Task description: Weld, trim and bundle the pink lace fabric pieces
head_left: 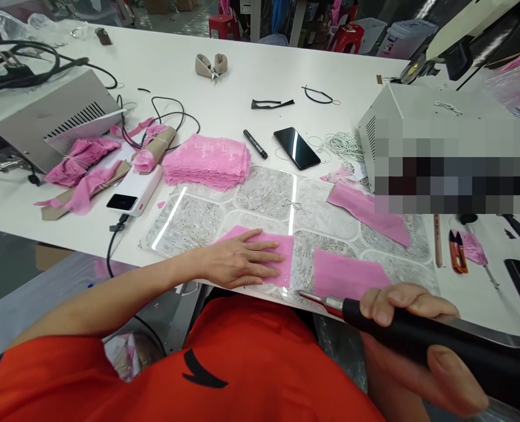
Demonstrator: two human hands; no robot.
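My left hand (245, 259) lies flat with its fingers spread on a pink fabric piece (285, 246) near the table's front edge. Wrapped round a black-handled tool (444, 340) is my right hand (418, 334), at the lower right. The tool's thin metal tip points left, close to the front edge between two fabric pieces. Just above the tip lies a second pink piece (348, 274), and a third (369, 212) is further back on the right. All three are on a grey patterned mat (264, 196). A stack of pink lace (207, 161) sits at the mat's back left.
A grey box (418, 111) stands at the right, another (53, 111) at the left with cables. Behind the mat are a phone (297, 147), a marker (255, 144) and coiled string (344, 144). A white power bank (143, 190) lies left; orange snips (457, 252) lie right.
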